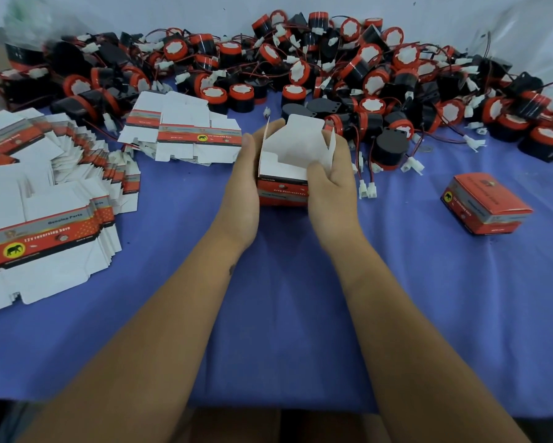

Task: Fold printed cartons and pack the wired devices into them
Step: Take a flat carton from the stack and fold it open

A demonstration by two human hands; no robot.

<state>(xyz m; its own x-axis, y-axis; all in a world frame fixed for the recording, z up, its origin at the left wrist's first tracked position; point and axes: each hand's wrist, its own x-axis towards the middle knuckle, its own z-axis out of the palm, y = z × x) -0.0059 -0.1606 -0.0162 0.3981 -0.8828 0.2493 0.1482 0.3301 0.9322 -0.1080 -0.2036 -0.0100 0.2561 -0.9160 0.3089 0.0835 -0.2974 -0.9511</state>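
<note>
Both hands hold one red-and-white printed cardboard carton (284, 174) just above the blue cloth-covered desk (284, 298), at the middle of the view. The left hand (243, 187) wraps its fingers round the carton's left wall, thumb on the near side; the right hand (332, 183) grips the right wall with its thumb pressed against the near white flap. The carton is squared up, with its top open and its white flaps standing, and the inside looks empty, so the step in hand appears to be finishing the fold before a device goes in. To do it well, the person should probably keep the walls square with light side pressure, make sure the bottom is tucked and locked, and hold the top flaps spread so a wire cannot snag on them. Beyond the carton lies the big heap of black-and-red round wired devices (348, 68) with white plug connectors, the nearest of them just beside the right hand. On the left lie fanned stacks of flat unfolded cartons (45, 199), with a smaller stack (182, 132) near the left hand. One closed red carton (486, 203) rests on the desk well to the right, apparently already packed.
</note>
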